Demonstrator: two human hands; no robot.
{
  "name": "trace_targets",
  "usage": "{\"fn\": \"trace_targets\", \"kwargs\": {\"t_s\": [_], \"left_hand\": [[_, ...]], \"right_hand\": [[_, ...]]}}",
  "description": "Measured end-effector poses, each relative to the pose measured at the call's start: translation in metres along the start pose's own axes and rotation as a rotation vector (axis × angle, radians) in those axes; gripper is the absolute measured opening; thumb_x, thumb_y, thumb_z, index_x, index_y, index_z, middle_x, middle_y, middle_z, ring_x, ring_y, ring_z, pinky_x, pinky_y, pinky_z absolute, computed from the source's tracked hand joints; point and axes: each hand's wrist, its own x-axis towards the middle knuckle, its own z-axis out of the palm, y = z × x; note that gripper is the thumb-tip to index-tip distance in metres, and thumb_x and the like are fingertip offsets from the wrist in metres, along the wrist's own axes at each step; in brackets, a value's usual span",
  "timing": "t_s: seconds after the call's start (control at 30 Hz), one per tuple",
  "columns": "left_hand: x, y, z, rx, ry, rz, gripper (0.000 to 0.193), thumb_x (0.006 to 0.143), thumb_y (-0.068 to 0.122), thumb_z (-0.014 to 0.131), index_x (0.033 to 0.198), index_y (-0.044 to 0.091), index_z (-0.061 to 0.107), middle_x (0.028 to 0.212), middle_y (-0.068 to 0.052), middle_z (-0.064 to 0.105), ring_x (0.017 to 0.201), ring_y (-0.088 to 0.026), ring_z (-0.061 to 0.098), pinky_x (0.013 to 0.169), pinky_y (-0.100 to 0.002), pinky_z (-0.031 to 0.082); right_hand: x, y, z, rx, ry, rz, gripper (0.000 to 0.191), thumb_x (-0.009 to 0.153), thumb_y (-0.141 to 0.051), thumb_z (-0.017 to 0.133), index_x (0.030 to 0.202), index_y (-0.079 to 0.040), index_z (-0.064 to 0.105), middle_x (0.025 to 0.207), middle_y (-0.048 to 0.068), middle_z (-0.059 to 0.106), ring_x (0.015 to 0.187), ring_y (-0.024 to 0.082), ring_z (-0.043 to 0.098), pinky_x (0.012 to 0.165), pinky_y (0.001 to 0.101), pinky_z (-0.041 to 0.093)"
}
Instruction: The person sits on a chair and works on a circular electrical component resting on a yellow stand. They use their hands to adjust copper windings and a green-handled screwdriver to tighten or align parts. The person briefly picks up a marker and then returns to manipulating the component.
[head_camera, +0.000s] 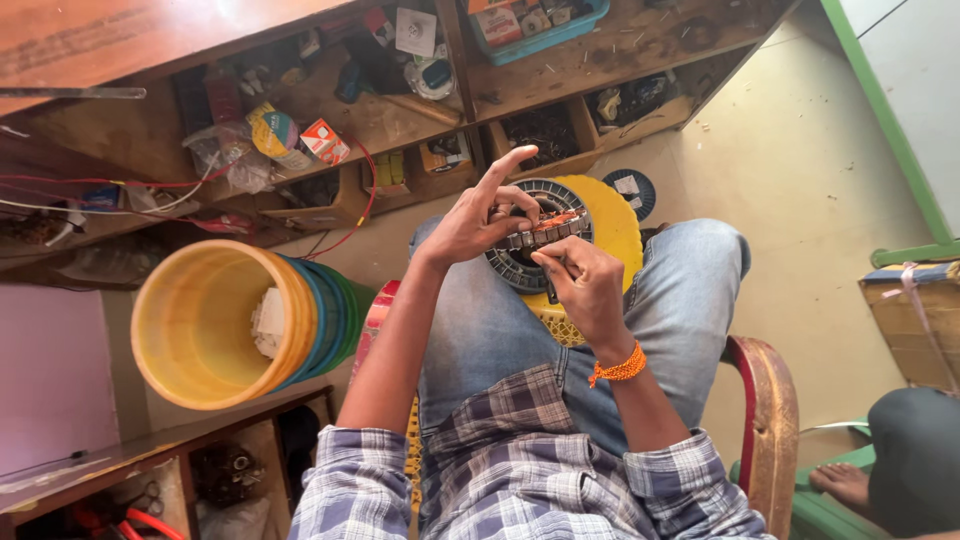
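Two hands meet over a round motor winding (520, 262) resting on the person's lap. Left hand (470, 222) grips the winding's upper rim, forefinger stretched straight out; right hand (585, 285), an orange thread band (618, 368) at its wrist, pinches the winding's near edge, and what lies between its fingertips is too small to tell. Beyond the left hand, a small red-and-white box (325, 142) and a yellow tape roll (272, 130) lie on a wooden shelf (390, 120); farther up, a blue tray (545, 28) holds small packets. Left of the left hand stands a stack of buckets (235, 322), yellow outermost, with crumpled white paper inside. Under the winding sits a yellow stool (610, 225). Right of the right hand lies a pale floor (800, 170), with a taped cardboard box (915, 320) at its edge.
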Motion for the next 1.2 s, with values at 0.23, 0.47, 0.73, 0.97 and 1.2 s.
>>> {"fn": "trace_targets", "kwargs": {"t_s": [0.23, 0.47, 0.73, 0.97, 1.2], "left_hand": [[-0.005, -0.020, -0.002, -0.221, -0.002, -0.025, 0.083, 0.091, 0.000, 0.072, 0.161, 0.017, 0.031, 0.102, -0.003, 0.073, 0.092, -0.006, 0.063, 0.079, -0.024, 0.048], [-0.021, -0.020, 0.031, -0.119, 0.374, 0.136, 0.049, 0.096, 0.006, 0.074, 0.142, 0.007, 0.058, 0.105, -0.008, 0.067, 0.096, -0.015, 0.061, 0.085, -0.029, 0.050], [-0.063, 0.022, 0.041, 0.220, 0.622, 0.165, 0.064, 0.086, -0.001, 0.073, 0.145, 0.009, 0.048, 0.115, -0.010, 0.062, 0.078, -0.014, 0.055, 0.073, -0.028, 0.051], [-0.078, 0.049, 0.032, 0.121, 0.395, 0.197, 0.012, 0.098, 0.008, 0.066, 0.109, 0.005, 0.072, 0.087, -0.004, 0.070, 0.074, -0.008, 0.067, 0.065, -0.026, 0.052], [-0.075, 0.085, 0.034, -0.421, 0.336, 0.188, 0.054, 0.111, 0.045, 0.042, 0.109, 0.001, 0.073, 0.078, -0.002, 0.068, 0.068, -0.005, 0.054, 0.063, -0.022, 0.043]], "right_hand": [[-0.020, 0.034, 0.013, 0.095, 0.010, 0.067, 0.009, 0.093, -0.003, 0.076, 0.088, -0.002, 0.069, 0.062, 0.000, 0.046, 0.057, 0.002, 0.036, 0.051, 0.0255, 0.030], [-0.012, 0.048, 0.015, 0.422, 0.120, 0.165, 0.008, 0.092, 0.000, 0.074, 0.086, 0.000, 0.069, 0.071, -0.007, 0.051, 0.064, 0.001, 0.038, 0.055, 0.0223, 0.029], [-0.006, 0.007, 0.011, 0.203, 0.145, 0.226, 0.026, 0.104, -0.021, 0.059, 0.095, -0.002, 0.073, 0.070, -0.007, 0.055, 0.062, 0.002, 0.041, 0.053, 0.0224, 0.032], [-0.022, -0.037, 0.008, 0.006, 0.122, 0.064, 0.046, 0.108, -0.037, 0.054, 0.086, -0.001, 0.073, 0.058, 0.001, 0.050, 0.054, 0.007, 0.046, 0.050, 0.0274, 0.034], [-0.024, -0.069, 0.001, 0.228, 0.063, 0.164, 0.056, 0.106, -0.045, 0.047, 0.083, -0.003, 0.075, 0.053, -0.002, 0.044, 0.048, 0.007, 0.042, 0.046, 0.0284, 0.032]]}}
